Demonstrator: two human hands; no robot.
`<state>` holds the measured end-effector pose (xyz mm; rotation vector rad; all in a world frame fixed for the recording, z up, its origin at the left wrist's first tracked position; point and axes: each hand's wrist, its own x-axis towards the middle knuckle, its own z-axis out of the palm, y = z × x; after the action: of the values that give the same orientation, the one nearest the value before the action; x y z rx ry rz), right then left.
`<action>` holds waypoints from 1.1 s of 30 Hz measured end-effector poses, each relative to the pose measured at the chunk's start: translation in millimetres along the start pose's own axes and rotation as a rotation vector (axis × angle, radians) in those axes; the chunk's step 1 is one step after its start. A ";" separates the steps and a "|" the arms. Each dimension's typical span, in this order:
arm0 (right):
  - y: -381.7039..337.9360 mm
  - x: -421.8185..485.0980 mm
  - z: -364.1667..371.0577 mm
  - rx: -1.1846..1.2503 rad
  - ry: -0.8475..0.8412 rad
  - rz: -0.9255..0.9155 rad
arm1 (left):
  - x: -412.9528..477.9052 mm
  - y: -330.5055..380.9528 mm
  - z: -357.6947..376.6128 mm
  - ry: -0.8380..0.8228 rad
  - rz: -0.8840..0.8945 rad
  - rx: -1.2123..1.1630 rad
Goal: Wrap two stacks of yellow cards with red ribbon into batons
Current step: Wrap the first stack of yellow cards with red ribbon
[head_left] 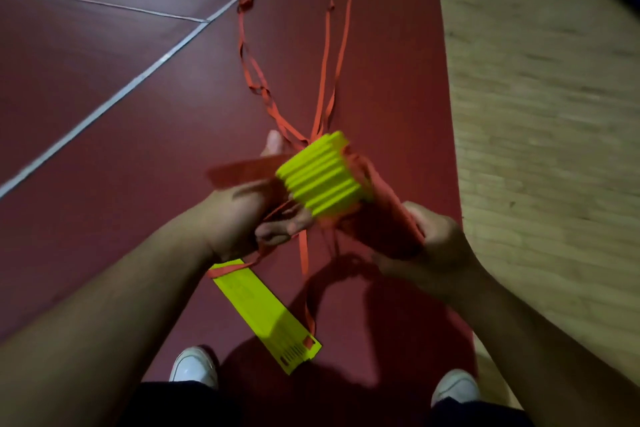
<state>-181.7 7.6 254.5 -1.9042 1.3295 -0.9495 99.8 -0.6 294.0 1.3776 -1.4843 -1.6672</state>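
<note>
2 stacks of yellow cards are in view, and only 1 is being handled. The held stack (322,180) sits between the hands, its long axis running from a bare yellow end, close above the left hand's fingers (277,229), down into the right hand (433,250). The half toward the right hand is already covered in red ribbon (327,80). The right fingers are clamped around that wrapped half.

The left hand (242,215) has its fingers curled on loose strands of ribbon just under the bare end, with 1 fingertip reaching up past the stack's far side. Blur hides the exact pinch. From the bare end the rest of the ribbon trails away from both hands in long loops across the dark red floor (104,97).

The second stack (263,312) is below the left wrist, its long axis slanting toward the white shoes (194,366), with ribbon at both of its ends. Whether it hangs or lies on the floor cannot be told.

I judge this to be mid-wrap on the first baton. The next turn depends on the uncovered cards lying on the left fingers' side: that hand is nearer and feeds the ribbon, while the right turns the stack about its long axis. Slack strands crossing under the stack could snag.
</note>
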 end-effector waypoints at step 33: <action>-38.4 -5.2 51.1 -0.387 0.309 0.107 | 6.8 22.6 95.0 0.535 0.293 -0.170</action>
<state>-121.2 28.4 256.5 -1.9930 1.8925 -1.0179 6.1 26.5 301.9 1.3043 -1.1369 -1.1010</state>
